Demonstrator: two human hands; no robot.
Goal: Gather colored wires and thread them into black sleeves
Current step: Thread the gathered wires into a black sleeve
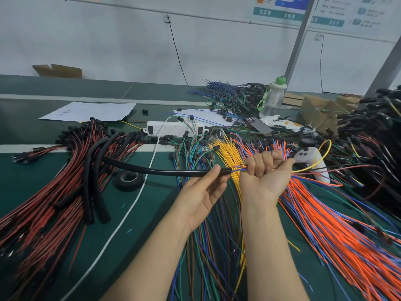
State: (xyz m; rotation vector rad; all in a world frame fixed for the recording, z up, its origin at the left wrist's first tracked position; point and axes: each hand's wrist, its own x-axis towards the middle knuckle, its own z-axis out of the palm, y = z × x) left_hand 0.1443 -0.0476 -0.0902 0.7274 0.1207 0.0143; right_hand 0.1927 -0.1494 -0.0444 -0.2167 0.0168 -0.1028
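My left hand [204, 192] pinches the near end of a long black sleeve [156, 169] that stretches away to the left above the table. My right hand [265, 172] is a fist gripping a small bundle of colored wires [237, 168]. Their blue, orange and yellow tips run into the sleeve's open end at my left fingertips. A yellow wire [323, 153] loops out behind the fist. Below my arms lie fans of yellow wires [230, 153], orange and blue wires [338, 231] and green, blue and brown wires [201, 246].
Red-and-black harnesses [54, 203] and spare black sleeves [91, 192] cover the left of the green table [134, 213]. A tape roll [129, 180], white power strip [171, 128], white cable [121, 222], water bottle [272, 98], white controller [312, 157] and cardboard boxes [321, 109] also lie around.
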